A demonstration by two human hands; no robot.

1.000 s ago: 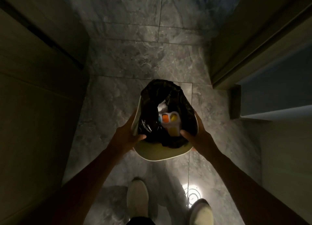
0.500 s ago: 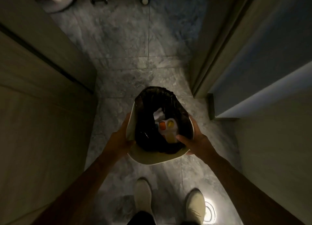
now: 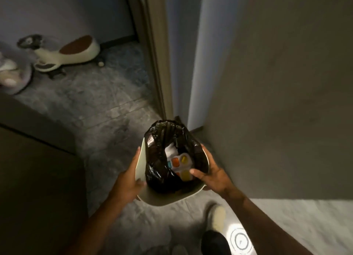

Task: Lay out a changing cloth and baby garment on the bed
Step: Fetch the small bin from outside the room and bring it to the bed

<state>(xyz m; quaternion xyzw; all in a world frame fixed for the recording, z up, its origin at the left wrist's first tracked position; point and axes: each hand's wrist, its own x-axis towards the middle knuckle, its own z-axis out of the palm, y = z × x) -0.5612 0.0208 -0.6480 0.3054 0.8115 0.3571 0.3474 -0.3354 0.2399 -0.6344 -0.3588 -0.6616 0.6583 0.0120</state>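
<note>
The grey marbled floor [image 3: 80, 101] fills most of the dim view, running from the hallway up toward a lighter room behind a door frame [image 3: 152, 50], with a plain wall [image 3: 277, 92] close on the right and dark panelling [image 3: 34, 178] on the left. Far back on the floor stands a cream ride-on toy [image 3: 72, 53] with a brown seat, and just left of it something pale and rounded, too blurred to name. In the middle of the view a person carries a pale bin [image 3: 162, 196] lined with a black bag [image 3: 158, 170] whose edge is gathered up above the rim. The left hand [image 3: 129, 182] is closed on the bin's left wall, fingers along the outside and thumb hooked over the rim against the bag; the right hand [image 3: 214, 175] wraps the right wall the same way, thumb reaching in over the liner. So each grip is shut on the bin. Inside the bag lies a white piece [image 3: 178, 163] with orange, yellow and blue patches, possibly packaging, though the light is too poor to be sure. Below the bin a pale shoe [image 3: 216, 217] stands on the floor beside a small ringed spot of light [image 3: 239, 241]. Neither the changing cloth, the baby garment nor the bed is in view.
</note>
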